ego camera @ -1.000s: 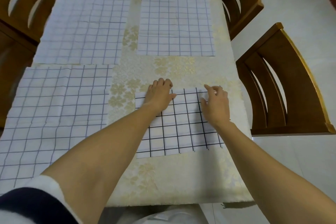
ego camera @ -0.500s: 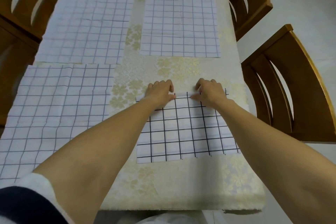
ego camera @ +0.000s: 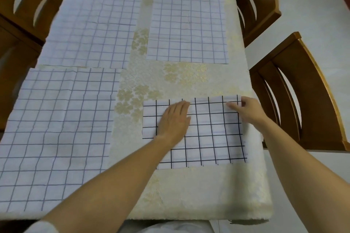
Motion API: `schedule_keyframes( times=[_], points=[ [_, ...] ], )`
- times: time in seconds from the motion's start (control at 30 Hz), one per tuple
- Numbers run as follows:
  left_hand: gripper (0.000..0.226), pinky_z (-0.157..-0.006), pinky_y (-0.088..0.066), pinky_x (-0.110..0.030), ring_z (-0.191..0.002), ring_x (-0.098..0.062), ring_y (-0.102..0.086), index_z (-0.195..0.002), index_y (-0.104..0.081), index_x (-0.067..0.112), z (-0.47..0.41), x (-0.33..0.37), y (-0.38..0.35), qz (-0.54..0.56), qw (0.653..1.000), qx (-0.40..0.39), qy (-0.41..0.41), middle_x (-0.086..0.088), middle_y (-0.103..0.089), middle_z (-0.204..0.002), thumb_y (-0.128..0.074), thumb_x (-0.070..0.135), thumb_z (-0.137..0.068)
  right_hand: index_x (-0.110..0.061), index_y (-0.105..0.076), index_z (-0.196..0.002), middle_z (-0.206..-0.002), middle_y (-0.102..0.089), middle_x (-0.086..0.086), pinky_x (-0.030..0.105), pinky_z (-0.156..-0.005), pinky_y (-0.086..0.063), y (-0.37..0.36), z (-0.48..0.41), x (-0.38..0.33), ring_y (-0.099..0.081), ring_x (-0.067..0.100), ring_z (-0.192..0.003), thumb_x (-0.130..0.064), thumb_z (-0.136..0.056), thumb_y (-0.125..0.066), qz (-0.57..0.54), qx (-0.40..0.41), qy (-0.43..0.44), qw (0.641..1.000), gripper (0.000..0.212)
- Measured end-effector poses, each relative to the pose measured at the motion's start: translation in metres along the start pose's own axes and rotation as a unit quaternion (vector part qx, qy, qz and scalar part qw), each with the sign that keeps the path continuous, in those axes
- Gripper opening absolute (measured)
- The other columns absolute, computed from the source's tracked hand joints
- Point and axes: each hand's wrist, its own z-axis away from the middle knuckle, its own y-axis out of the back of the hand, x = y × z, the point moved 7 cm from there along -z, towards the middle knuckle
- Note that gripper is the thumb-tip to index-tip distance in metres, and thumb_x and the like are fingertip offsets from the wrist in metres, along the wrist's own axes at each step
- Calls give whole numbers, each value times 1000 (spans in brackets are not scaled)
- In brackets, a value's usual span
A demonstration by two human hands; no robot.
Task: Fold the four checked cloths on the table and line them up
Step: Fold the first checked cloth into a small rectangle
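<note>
While three of the four checked cloths lie spread flat, the folded cloth (ego camera: pixel 208 138) with the darker lines sits at the near right of the table (ego camera: pixel 189 195), already halved into a rectangle, so the step in hand looks like the second fold of the first cloth. The left hand (ego camera: pixel 175 119) lies flat and open on the left half of the folded cloth, pressing it down. The right hand (ego camera: pixel 248 109) is at the cloth's far right corner, and its fingers (ego camera: pixel 232 106) pinch that corner between thumb and fingertips.

As I judge it, the next move calls for carrying that right edge over to the left edge while the flat palm slides out of the way or acts as the crease line; the corners must meet squarely for a neat fold.

Relative to the folded cloth, the table edge runs just beside its right side, with two wooden chairs (ego camera: pixel 303 100) beyond, so there is little room to the right. A strip of bare table lies on its left before the big near-left cloth (ego camera: pixel 56 128), and more bare table lies on its near side. Beyond its far edge there is a gap, then the far-right cloth (ego camera: pixel 187 24), and the far-left cloth (ego camera: pixel 91 28) lies diagonally away.
</note>
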Motion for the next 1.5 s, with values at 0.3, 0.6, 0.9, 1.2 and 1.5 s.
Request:
schedule_keyframes(
  times=[0.3, 0.6, 0.9, 1.2, 1.5],
  points=[
    [67, -127, 8, -42, -154, -16, 21, -160, 15, 18, 13, -4, -31, -78, 994, -63, 33, 2, 22, -167, -7, 52, -107, -7, -55, -75, -66, -49, 7, 37, -60, -44, -27, 59, 45, -48, 21, -61, -39, -95, -65, 9, 8, -60, 998, 39],
    [66, -126, 12, -40, -155, -16, 19, -160, 15, 18, 15, -2, -25, -75, 995, -49, 36, 2, 21, -168, -9, 49, -107, -12, -52, -70, -55, -50, 2, 35, -48, -37, -6, 108, -22, -42, 15, -47, -30, -103, -53, 93, 155, 86, 980, 38],
    [66, -127, 7, -42, -156, -17, 14, -162, 7, 17, 14, -5, -27, -63, 997, -35, 35, 1, 14, -170, -12, 48, -107, -27, -48, -70, -48, -38, -13, 16, -41, -26, -35, 156, -92, -40, 11, -39, -31, -104, -50, 123, 192, 197, 954, 34],
    [68, -128, 3, -42, -157, -16, 11, -162, 8, 16, 14, -5, -26, -55, 997, -33, 39, 2, 10, -171, -12, 46, -105, -17, -70, -97, -52, -41, -15, 20, -46, -26, -58, 164, -103, -41, 7, -42, -33, -105, -45, 156, 197, 218, 943, 31],
    [75, -127, 3, -42, -156, -19, 15, -163, 6, 13, 13, -6, -32, -43, 997, -55, 16, -2, 13, -170, 8, 45, -95, -20, -59, -140, -72, -70, 5, 38, -59, -53, -94, 165, -128, -65, 24, -65, -31, -107, -42, 149, 128, 200, 960, 39]
  ],
)
